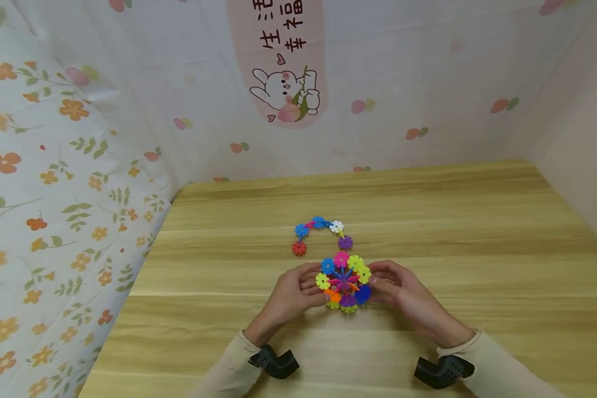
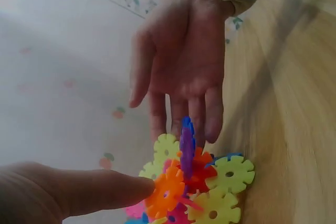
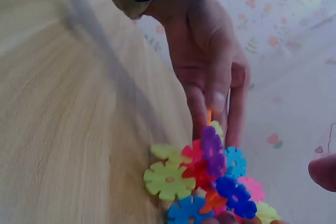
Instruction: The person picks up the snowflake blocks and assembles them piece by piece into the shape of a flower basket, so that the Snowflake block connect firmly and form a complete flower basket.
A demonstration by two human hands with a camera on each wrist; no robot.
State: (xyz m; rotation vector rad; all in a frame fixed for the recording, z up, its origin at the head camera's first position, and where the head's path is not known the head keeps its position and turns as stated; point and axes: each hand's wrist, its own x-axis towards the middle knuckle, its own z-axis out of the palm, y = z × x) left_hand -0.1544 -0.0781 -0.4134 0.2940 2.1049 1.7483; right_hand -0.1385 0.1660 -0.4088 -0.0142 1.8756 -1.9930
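A many-coloured ball-like cluster of interlocking plastic flower discs (image 1: 345, 281) is held above the table between both hands. My left hand (image 1: 294, 294) pinches its left side, with the thumb on an orange disc (image 2: 166, 194) and the fingers behind. At the cluster's right side, my right hand (image 1: 407, 292) has its fingers extended against the discs; its thumb (image 3: 323, 172) stands apart from them. Blue, purple and yellow-green discs, such as a yellow-green disc (image 3: 169, 180), stick out around the cluster. Some fingertips are hidden behind it.
Beyond the cluster, a curved chain of linked flower discs (image 1: 318, 222) lies on the wooden table (image 1: 219, 265), with red and purple discs at its ends. A printed cloth (image 1: 393, 66) hangs behind the table, and a floral cloth (image 1: 74, 210) hangs at the left.
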